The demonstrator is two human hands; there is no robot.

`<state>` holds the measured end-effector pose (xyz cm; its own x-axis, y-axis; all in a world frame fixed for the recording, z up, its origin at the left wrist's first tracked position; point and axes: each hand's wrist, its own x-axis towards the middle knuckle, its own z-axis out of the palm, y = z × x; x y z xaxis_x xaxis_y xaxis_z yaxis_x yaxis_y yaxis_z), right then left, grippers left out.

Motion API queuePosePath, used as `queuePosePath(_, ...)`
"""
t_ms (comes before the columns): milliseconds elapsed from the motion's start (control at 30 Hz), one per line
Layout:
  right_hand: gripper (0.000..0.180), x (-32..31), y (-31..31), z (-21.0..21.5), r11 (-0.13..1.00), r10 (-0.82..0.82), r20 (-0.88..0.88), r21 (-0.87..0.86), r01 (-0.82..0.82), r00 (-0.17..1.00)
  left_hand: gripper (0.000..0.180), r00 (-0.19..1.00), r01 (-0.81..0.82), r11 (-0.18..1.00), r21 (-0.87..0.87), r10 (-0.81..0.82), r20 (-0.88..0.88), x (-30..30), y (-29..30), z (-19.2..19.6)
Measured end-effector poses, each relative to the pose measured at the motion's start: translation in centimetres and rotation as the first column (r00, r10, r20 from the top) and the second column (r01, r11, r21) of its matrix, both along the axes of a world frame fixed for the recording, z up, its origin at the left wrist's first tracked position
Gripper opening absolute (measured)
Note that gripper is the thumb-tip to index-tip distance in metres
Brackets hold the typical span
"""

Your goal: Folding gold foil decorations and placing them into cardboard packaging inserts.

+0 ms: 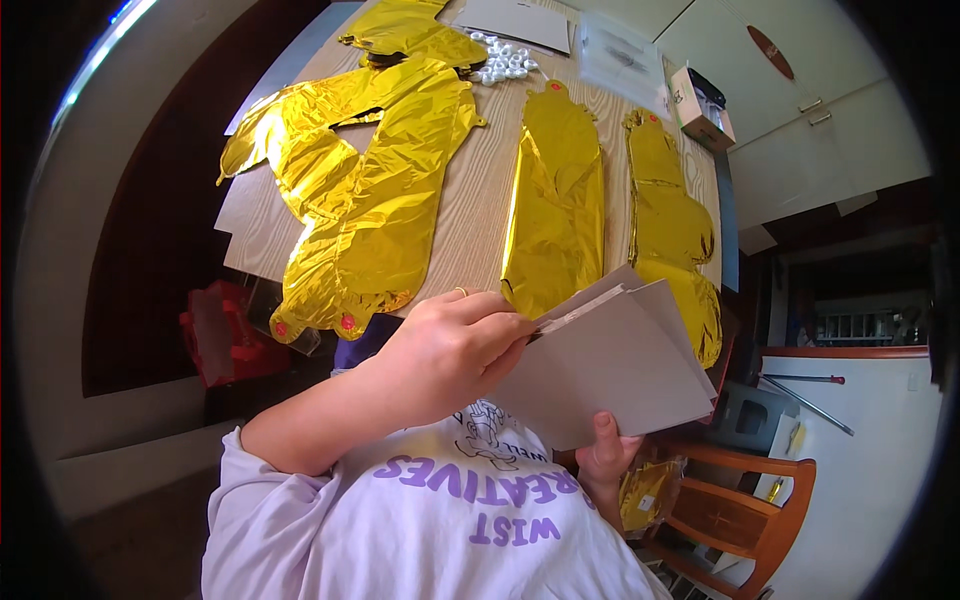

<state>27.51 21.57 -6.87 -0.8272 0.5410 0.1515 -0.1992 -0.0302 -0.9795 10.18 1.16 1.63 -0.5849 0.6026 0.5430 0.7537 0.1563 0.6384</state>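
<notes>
My right hand (607,452) holds a small stack of grey cardboard sheets (610,365) in front of my chest, thumb on the near face. The sheets are slightly fanned at their upper and right edges. At the stack's upper left corner my left hand (465,335) is closed, its bent fingertips pinching the edge there. How many sheets those fingers hold is hidden. Just beyond my hands a flat gold foil balloon (552,200) lies lengthwise on the wood-grain table (470,190). Another gold foil balloon (675,230) lies to its right, partly behind the sheets.
A large crumpled gold foil balloon (370,200) covers the table's left side, with more gold foil (410,30) behind. Small white rolls (505,62), a plastic sheet (622,60) and a box (702,108) sit at the back. A wooden chair (740,510) stands at my right.
</notes>
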Motion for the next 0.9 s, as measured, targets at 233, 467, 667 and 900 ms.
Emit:
queuePosePath(233,0.057,0.0,-0.1,-0.4,0.999,0.019,-0.028,-0.035,-0.02,0.999,0.013,0.966,0.011,1.0,-0.014,-0.007,0.257,0.0,-0.1,0.3)
queuePosePath(467,0.058,0.2,-0.4,-0.8,0.999,-0.012,-0.009,-0.052,0.011,1.0,0.011,0.941,-0.008,0.997,-0.082,0.035,0.335,0.1,-0.2,0.7)
queuePosePath(667,0.056,0.2,-0.4,-0.9,1.0,0.007,-0.005,0.0,-0.007,1.0,0.014,0.83,0.062,0.988,-0.143,0.029,0.556,-0.9,-0.4,0.7)
queuePosePath(900,0.047,0.3,0.0,-0.7,0.997,0.079,-0.021,-0.004,-0.079,0.997,0.018,0.671,0.142,0.976,-0.167,0.029,0.741,-1.5,-0.8,0.5)
